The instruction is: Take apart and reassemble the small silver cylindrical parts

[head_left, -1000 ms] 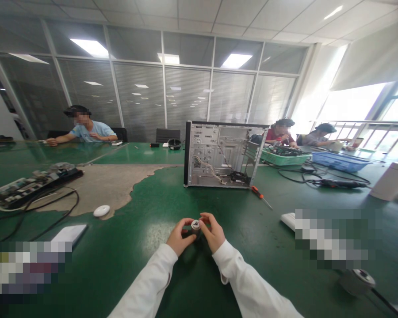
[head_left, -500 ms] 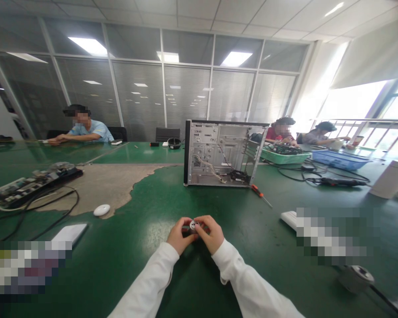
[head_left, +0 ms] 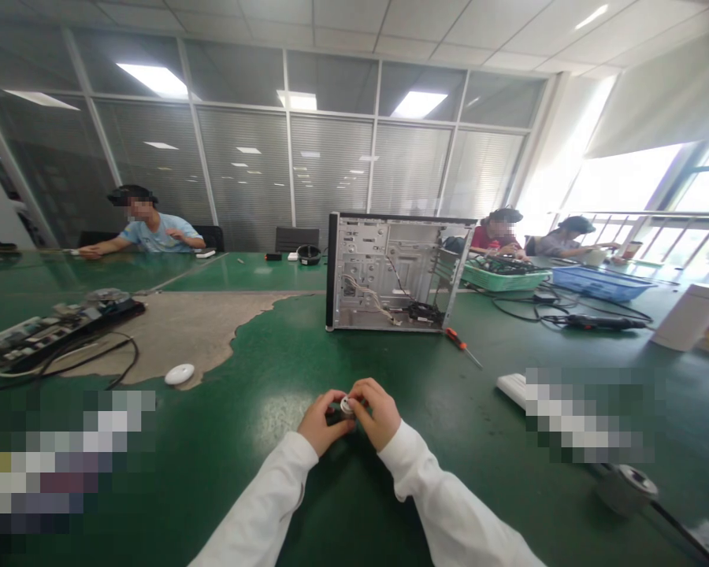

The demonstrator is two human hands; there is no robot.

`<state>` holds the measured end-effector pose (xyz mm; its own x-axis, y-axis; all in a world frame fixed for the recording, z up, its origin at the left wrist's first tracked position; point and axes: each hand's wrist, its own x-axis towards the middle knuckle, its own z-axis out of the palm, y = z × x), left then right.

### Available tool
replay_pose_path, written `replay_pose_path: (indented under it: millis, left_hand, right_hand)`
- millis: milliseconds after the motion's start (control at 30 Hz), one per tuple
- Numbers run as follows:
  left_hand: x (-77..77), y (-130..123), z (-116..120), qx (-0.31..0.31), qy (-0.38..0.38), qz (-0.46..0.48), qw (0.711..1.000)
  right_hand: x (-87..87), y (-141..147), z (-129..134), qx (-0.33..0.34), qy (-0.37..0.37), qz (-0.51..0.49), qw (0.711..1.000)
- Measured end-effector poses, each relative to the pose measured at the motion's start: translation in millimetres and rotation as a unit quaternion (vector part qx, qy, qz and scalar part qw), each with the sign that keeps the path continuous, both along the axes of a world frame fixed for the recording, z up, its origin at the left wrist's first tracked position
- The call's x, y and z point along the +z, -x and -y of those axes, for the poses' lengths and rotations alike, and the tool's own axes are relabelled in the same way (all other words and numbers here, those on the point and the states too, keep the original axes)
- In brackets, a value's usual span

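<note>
Between my hands, just above the green table [head_left: 283, 488], is a small round silvery piece [head_left: 346, 405] with dark spots on its face; its exact kind is too small to tell. My left hand [head_left: 321, 426] is closed around its left side with thumb and fingers. From the right, my right hand [head_left: 378, 414] pinches its edge with thumb and fingertips. The fingers hide the lower part of the piece. Beyond both hands stands an open computer case [head_left: 399, 272], with loose cables and a dark fan inside.
An orange-handled screwdriver [head_left: 458, 340] lies beside the case. A white oval object [head_left: 180, 374] and a long electronic assembly [head_left: 59, 327] with cables lie left. At right are a white power strip [head_left: 511, 387], a green basket [head_left: 508, 279] and a blue basket [head_left: 603, 285]. Co-workers sit across.
My right fingers have shifted slightly on the round piece, and its face has turned a little. The co-worker at far left has raised one hand. The view has moved slightly.
</note>
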<state>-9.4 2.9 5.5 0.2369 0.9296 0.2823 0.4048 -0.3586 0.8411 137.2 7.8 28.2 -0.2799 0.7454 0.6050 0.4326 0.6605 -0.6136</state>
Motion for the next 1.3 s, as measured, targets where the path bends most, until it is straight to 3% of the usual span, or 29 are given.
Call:
replay_pose_path:
  millis: [167, 300, 667, 733, 800, 867, 967, 1133, 1300]
  left_hand:
    - [2.3, 0.1, 1.3, -0.002, 0.006, -0.006, 1.0]
    - [3.9, -0.7, 2.6, 0.004, 0.004, -0.004, 1.0]
    - [3.4, 4.7, -3.3, 0.103, 0.003, 0.034, 0.994]
    - [3.1, 5.5, -3.6, 0.104, 0.0, 0.034, 0.994]
    - [2.5, 5.9, -3.6, 0.101, -0.003, 0.035, 0.994]
    - [2.1, 5.8, -3.5, 0.1, -0.002, 0.032, 0.994]
    - [3.0, 5.0, -2.9, 0.102, 0.004, 0.028, 0.994]
    - [6.3, 3.6, -1.9, 0.111, 0.014, 0.035, 0.993]
    - [6.7, 4.1, -1.5, 0.105, 0.014, 0.037, 0.994]
  right_hand:
    - [2.8, 0.0, 0.6, 0.003, -0.012, -0.038, 0.999]
    - [1.9, -4.2, -4.8, -0.034, -0.016, -0.08, 0.996]
    - [-42.4, -22.9, -43.2, -0.066, 0.054, 0.065, 0.994]
    - [-44.9, -24.3, -45.3, -0.047, 0.076, 0.051, 0.995]
    - [-45.7, -25.6, -47.4, -0.038, 0.12, -0.025, 0.992]
    - [-46.1, -28.2, -51.7, -0.051, 0.199, -0.167, 0.964]
    - [-47.4, -36.1, -62.2, -0.073, 0.291, -0.335, 0.893]
    - [-52.1, -52.4, -75.8, -0.065, 0.322, -0.442, 0.835]
    - [-57.2, -56.5, -78.4, -0.041, 0.334, -0.489, 0.805]
